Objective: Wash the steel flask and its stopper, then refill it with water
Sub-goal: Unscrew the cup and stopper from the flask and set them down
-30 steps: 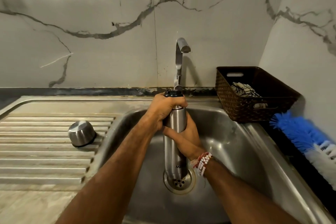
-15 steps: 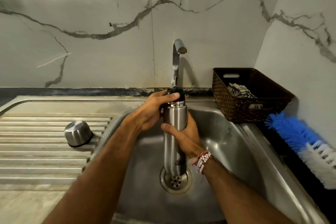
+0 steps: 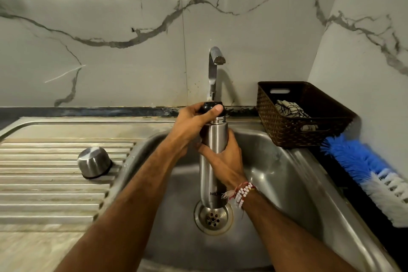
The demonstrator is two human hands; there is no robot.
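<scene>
**Friend:** Where's the flask just now?

**Me:** The flask (image 3: 213, 161) stands upright in the sink (image 3: 287, 172), its base just above the drain (image 3: 213, 218) and below the tap (image 3: 215, 59). My right hand (image 3: 225, 161) is wrapped round its body. My left hand (image 3: 192, 123) is curled round the black stopper (image 3: 209, 107), thumb pressed on its front.

**Friend:** What could go wrong?

**Me:** I reckon the steel is slick. If my right grip slackens while I twist, the whole flask may turn with the stopper, or slide down and knock the drain. If the stopper frees suddenly, it could jump from my fingers into the basin. I can't tell whether there's water inside, so tilting it could spill.

**Friend:** Anything close by?

**Me:** The steel cup (image 3: 95, 162) sits upside down on the drainboard (image 3: 44, 183), well apart. The basket (image 3: 287, 134) and brush (image 3: 364, 165) are off to my right.

**Friend:** And compared with a second ago?

**Me:** Then my left hand sat over the top and hid most of the stopper. Now it has turned round, the thumb shows, and a bright ring of neck is bare under the stopper. The flask has stayed over the drain.
</scene>
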